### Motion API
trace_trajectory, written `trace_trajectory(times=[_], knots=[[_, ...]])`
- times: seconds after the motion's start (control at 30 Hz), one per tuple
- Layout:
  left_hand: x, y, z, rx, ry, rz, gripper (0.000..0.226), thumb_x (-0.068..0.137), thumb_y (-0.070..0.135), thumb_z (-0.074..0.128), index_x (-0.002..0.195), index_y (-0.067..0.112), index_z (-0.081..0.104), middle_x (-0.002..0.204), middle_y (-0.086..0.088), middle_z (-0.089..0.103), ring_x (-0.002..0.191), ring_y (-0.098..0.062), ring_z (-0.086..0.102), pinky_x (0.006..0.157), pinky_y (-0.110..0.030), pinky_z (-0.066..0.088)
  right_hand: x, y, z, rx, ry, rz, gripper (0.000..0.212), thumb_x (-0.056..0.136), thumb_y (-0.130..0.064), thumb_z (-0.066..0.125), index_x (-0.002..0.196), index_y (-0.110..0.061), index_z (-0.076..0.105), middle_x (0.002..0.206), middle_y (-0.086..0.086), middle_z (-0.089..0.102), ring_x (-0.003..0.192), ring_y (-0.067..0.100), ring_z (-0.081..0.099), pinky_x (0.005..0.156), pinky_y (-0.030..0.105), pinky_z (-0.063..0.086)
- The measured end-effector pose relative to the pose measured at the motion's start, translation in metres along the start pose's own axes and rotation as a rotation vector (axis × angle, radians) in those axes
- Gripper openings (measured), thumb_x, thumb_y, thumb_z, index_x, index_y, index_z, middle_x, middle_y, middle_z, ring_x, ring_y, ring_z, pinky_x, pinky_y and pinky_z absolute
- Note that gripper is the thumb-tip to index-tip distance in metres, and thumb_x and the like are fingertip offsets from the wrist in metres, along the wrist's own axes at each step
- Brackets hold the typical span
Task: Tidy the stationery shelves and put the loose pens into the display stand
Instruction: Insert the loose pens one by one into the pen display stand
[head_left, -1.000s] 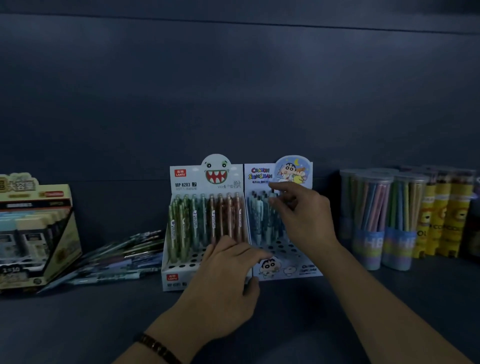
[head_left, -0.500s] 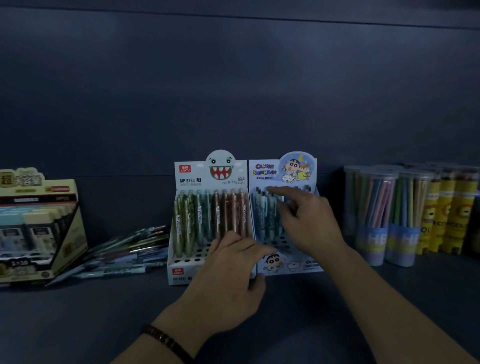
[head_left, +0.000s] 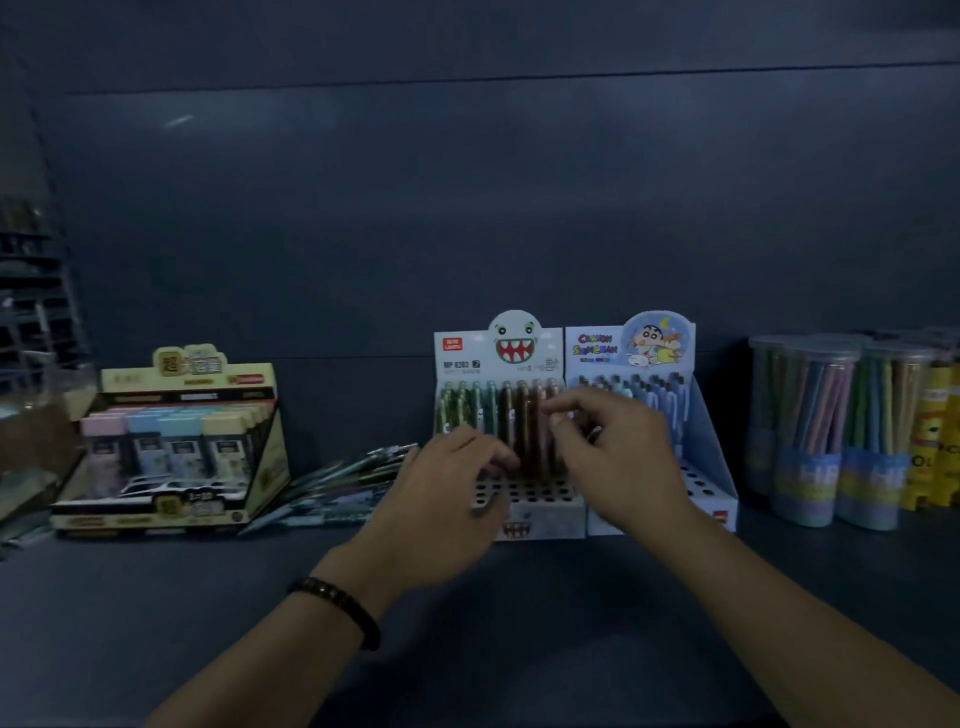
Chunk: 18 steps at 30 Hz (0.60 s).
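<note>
In the head view, the loose slim plastic pens (head_left: 343, 480) lie heaped left of the left hand (head_left: 447, 499). Its fingers hang loosely bent and empty over the white monster-faced cardboard display stand (head_left: 540, 491). The right hand (head_left: 618, 457) brings thumb and forefinger together by the standing brown pens (head_left: 522, 431); whether they hold one cannot be told. The loose pens look light, stiff and slick, best pinched mid-barrel.

Printed cardboard display stand (head_left: 498, 353), matt.
</note>
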<state>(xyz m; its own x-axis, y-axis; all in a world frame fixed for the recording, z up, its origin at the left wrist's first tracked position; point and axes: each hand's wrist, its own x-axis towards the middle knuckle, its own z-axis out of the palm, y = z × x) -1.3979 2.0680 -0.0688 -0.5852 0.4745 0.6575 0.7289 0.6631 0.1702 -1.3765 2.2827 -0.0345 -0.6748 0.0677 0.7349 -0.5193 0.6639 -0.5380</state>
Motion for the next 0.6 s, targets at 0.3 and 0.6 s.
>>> trace_trajectory(times=[0.3, 0.6], knots=[[-0.084, -0.092, -0.064, 0.203, 0.006, -0.272, 0.03, 0.087, 0.033, 0.069, 0.11, 0.049, 0.056, 0.106, 0.028, 0.051, 0.1, -0.007, 0.056, 0.087, -0.043, 0.051, -0.032, -0.064, 0.085, 0.027, -0.24, 0.167, 0.012, 0.098, -0.023, 0.065, 0.094, -0.028, 0.076, 0.076, -0.012, 0.069, 0.069, 0.004, 0.065, 0.066, 0.029, 0.059], [-0.097, -0.089, -0.057, 0.331, -0.104, -0.386, 0.039, 0.099, 0.04, 0.055, 0.138, 0.045, 0.055, 0.142, 0.021, 0.047, 0.135, -0.015, 0.038, 0.11, -0.044, 0.029, -0.056, -0.067, 0.104, -0.047, -0.327, 0.202, 0.015, 0.099, -0.022, 0.063, 0.09, -0.03, 0.071, 0.07, -0.012, 0.062, 0.064, 0.004, 0.06, 0.058, 0.02, 0.045]])
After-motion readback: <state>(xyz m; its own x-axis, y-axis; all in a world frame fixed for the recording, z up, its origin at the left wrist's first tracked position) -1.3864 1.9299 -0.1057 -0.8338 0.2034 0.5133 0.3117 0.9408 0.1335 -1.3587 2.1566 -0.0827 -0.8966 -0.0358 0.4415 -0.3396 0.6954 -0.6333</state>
